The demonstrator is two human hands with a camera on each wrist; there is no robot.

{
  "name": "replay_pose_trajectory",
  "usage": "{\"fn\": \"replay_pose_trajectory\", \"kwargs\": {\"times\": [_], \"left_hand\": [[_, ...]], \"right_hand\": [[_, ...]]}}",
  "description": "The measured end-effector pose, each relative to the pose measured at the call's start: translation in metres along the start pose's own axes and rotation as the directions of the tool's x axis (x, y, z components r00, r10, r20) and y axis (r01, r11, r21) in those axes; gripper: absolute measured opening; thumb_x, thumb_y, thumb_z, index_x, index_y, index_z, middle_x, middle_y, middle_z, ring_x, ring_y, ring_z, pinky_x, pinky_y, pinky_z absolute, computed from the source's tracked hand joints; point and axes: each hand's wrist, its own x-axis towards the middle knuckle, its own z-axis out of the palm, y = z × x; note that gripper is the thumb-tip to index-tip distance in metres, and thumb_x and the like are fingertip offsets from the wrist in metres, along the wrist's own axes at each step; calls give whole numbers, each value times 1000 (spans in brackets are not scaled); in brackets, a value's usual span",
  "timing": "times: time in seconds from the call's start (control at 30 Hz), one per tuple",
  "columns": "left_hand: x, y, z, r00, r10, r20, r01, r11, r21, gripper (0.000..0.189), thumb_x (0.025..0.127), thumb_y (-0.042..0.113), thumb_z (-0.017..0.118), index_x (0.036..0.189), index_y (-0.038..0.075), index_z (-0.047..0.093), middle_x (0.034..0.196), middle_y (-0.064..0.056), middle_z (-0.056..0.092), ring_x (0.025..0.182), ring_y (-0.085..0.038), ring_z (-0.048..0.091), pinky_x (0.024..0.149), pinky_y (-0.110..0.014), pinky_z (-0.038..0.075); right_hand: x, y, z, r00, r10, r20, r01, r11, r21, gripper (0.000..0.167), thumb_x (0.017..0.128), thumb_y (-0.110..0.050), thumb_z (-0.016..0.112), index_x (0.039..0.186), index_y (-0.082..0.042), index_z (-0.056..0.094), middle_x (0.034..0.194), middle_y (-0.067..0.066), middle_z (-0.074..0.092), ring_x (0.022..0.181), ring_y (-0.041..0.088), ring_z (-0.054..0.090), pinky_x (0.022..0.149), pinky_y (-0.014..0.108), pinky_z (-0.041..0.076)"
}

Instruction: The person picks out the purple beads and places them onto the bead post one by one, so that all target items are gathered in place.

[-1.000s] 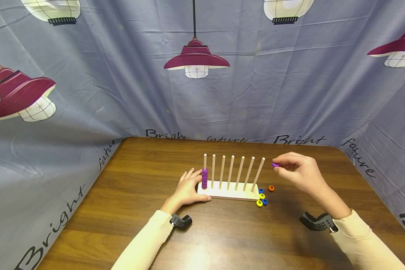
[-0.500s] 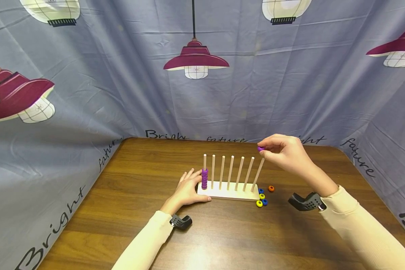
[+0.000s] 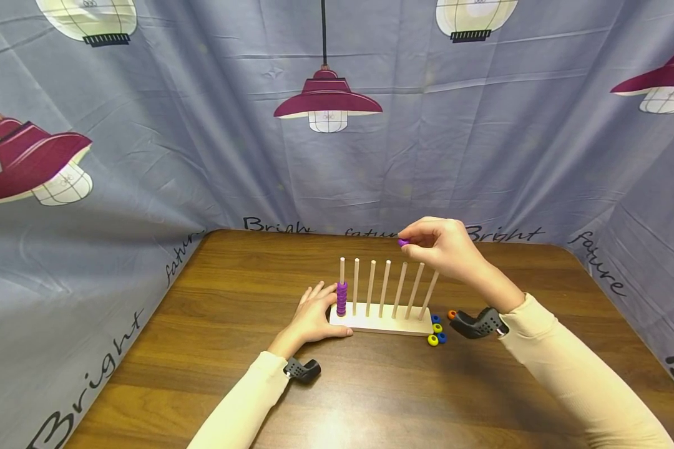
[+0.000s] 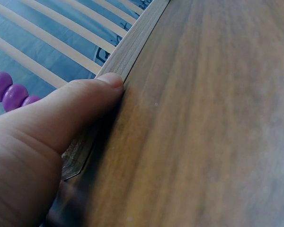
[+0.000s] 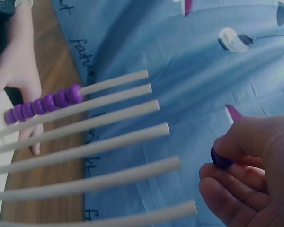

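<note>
A pale wooden peg rack [image 3: 390, 323] stands on the table, with a row of several upright pegs. Its leftmost peg carries a stack of purple beads [image 3: 341, 300]; the other pegs are bare. My left hand [image 3: 312, 317] holds the rack's left end, the thumb [image 4: 92, 92] along the front edge and the fingers spread round the far side. Between thumb and fingertips, my right hand [image 3: 446, 249] pinches one purple bead [image 5: 221, 158]. That bead is above and behind the peg tops, over the right half of the rack in the head view.
Blue beads [image 3: 441, 338] and yellow beads [image 3: 433, 340] lie at the rack's right end. An orange bead [image 3: 452, 315] sits just beyond them, partly behind the right wrist camera [image 3: 474, 324]. A printed curtain [image 3: 230, 156] closes off the table's [image 3: 247, 268] back and sides.
My right hand has carried the purple bead leftward and up, from right of the rack to above its pegs. My left hand and the rack have stayed in place.
</note>
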Motion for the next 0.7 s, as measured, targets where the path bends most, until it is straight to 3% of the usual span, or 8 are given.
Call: {"fn": "replay_pose_trajectory", "kwargs": {"times": [0.33, 0.7], "left_hand": [[0, 0, 0, 1000, -1, 6, 1, 1000, -6, 64, 69, 50, 87, 122, 18, 69, 158, -10, 48, 153, -45, 30, 127, -62, 15], [0, 1, -1, 1000, -1, 6, 1, 1000, -19, 71, 69, 50, 86, 128, 16, 68, 158, -11, 48, 153, -45, 29, 127, -63, 15]], "right_hand": [[16, -17, 18, 998, 25, 54, -28, 998, 61, 16, 82, 2, 75, 96, -2, 80, 95, 12, 78, 78, 5, 69, 69, 12, 57], [28, -29, 41, 994, -24, 109, 14, 996, 90, 15, 83, 0, 76, 97, -1, 79, 96, 12, 78, 82, 20, 73, 71, 21, 61]]}}
